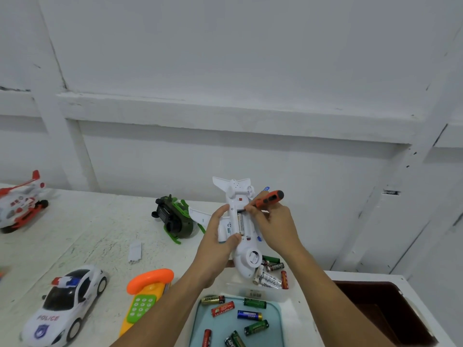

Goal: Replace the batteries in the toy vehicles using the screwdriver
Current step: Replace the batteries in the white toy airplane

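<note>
My left hand [217, 240] grips a white toy airplane [244, 256], holding it belly-up above the table. Its battery compartment [241, 222] lies uncovered with batteries inside. My right hand [271, 225] holds an orange and black screwdriver [269, 197], and its fingertips touch the top end of the compartment. A small white cover [135, 251] lies on the table to the left. Loose batteries [271, 276] fill a clear container below the plane, and several more batteries [249, 315] lie on a light blue tray [276, 321].
On the table stand a green and black toy vehicle [175, 219], a white police car [67, 304], an orange and yellow toy phone [145, 294] and a red and white helicopter [21, 201]. A dark brown box [383, 311] sits at the right edge. A white wall rises behind.
</note>
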The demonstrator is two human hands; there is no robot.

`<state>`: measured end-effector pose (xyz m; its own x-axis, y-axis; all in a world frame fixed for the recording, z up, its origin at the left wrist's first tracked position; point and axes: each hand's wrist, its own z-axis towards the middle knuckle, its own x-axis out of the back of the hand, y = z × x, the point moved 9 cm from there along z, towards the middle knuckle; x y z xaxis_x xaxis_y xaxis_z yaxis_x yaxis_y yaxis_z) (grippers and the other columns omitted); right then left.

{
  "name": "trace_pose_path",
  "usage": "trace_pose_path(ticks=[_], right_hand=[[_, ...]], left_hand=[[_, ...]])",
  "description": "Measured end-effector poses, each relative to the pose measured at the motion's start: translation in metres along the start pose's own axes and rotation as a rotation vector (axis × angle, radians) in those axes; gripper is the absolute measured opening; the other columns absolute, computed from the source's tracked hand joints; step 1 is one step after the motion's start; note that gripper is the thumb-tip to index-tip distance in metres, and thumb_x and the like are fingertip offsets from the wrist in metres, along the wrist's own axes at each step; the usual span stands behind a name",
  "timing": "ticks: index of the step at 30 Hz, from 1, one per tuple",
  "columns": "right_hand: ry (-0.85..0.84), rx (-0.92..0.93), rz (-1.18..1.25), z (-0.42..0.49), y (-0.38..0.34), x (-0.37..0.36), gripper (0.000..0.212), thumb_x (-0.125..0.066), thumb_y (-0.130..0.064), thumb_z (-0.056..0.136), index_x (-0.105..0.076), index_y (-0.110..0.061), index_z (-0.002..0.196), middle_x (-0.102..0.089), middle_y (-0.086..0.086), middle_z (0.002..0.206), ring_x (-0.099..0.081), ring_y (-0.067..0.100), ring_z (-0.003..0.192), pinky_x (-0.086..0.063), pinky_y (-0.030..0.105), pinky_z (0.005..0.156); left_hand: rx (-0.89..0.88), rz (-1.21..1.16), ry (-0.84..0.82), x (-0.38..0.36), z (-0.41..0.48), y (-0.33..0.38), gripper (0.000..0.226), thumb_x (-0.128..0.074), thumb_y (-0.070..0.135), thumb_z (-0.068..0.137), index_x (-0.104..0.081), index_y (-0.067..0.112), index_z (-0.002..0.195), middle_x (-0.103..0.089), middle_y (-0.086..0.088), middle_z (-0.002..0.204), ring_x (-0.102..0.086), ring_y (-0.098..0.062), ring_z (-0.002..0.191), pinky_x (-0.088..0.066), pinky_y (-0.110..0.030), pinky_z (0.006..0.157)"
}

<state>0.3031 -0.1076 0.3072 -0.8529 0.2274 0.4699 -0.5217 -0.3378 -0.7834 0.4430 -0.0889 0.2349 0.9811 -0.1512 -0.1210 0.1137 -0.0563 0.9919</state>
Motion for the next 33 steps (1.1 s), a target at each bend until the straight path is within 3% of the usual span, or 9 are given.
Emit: trace_pose_path(ticks=[4,7,20,25,28,30,33], right_hand=[[-0.027,-0.033,-0.032,0.012,0.003,-0.001,0.014,-0.059,-0.023,0.094,-0.056,-0.027,0.081,-0.067,-0.001,0.085,-0.065,0.013,0.082,-0.053,0.032,0.074],[-0.031,-0.089,0.041,0.018,0.011,0.001,0.009,-0.06,-0.022,0.094,-0.058,-0.023,0.086,-0.069,-0.001,0.088,-0.068,0.012,0.087,-0.056,0.039,0.083],[-0.102,-0.217,0.344,0.018,0.017,0.01,0.008,-0.057,-0.014,0.096,-0.051,-0.012,0.09,-0.067,0.018,0.096,-0.07,0.026,0.094,-0.059,0.036,0.078],[-0.197,-0.283,0.378,0.003,0.026,0.008,0.015,-0.053,-0.001,0.096,-0.049,-0.011,0.084,-0.065,-0.004,0.067,-0.071,0.031,0.086,-0.056,0.046,0.084],[-0.246,-0.326,0.332,-0.006,0.036,0.008,0.015,-0.052,0.002,0.094,-0.048,-0.009,0.084,-0.065,0.012,0.077,-0.07,0.026,0.077,-0.056,0.048,0.084],[-0.265,-0.324,0.27,-0.011,0.041,0.01,0.015,-0.053,-0.001,0.094,-0.05,-0.011,0.084,-0.066,0.024,0.085,-0.07,0.026,0.078,-0.056,0.047,0.083],[-0.221,-0.268,0.255,-0.014,0.039,0.012,0.011,-0.056,-0.006,0.095,-0.054,-0.014,0.086,-0.07,0.017,0.086,-0.071,0.024,0.081,-0.057,0.042,0.08]], left_hand=[[0.005,-0.016,0.013,0.001,0.004,-0.001,0.063,-0.057,0.004,0.097,-0.043,0.054,0.132,-0.062,0.0,0.123,-0.069,-0.022,0.101,-0.061,-0.052,0.072],[0.002,0.008,0.016,0.002,0.006,-0.001,0.064,-0.057,0.004,0.096,-0.042,0.054,0.133,-0.062,-0.001,0.122,-0.068,-0.024,0.102,-0.061,-0.054,0.073],[0.008,0.088,0.013,0.004,0.012,-0.004,0.065,-0.057,0.005,0.096,-0.042,0.058,0.131,-0.063,0.004,0.12,-0.067,-0.027,0.104,-0.059,-0.057,0.074],[-0.008,0.181,0.032,0.008,0.013,-0.003,0.066,-0.058,0.01,0.094,-0.041,0.064,0.127,-0.064,0.012,0.116,-0.066,-0.029,0.104,-0.058,-0.06,0.077],[-0.017,0.252,0.043,0.012,0.014,-0.003,0.066,-0.058,0.012,0.092,-0.041,0.066,0.125,-0.063,0.01,0.117,-0.067,-0.031,0.101,-0.057,-0.06,0.079],[-0.048,0.328,0.044,0.013,0.013,0.001,0.065,-0.058,0.012,0.092,-0.039,0.064,0.126,-0.061,0.009,0.124,-0.065,-0.025,0.102,-0.056,-0.054,0.085],[-0.119,0.441,0.031,0.01,0.012,0.007,0.065,-0.06,0.011,0.093,-0.037,0.056,0.133,-0.056,0.01,0.128,-0.058,-0.005,0.103,-0.051,-0.029,0.088]])
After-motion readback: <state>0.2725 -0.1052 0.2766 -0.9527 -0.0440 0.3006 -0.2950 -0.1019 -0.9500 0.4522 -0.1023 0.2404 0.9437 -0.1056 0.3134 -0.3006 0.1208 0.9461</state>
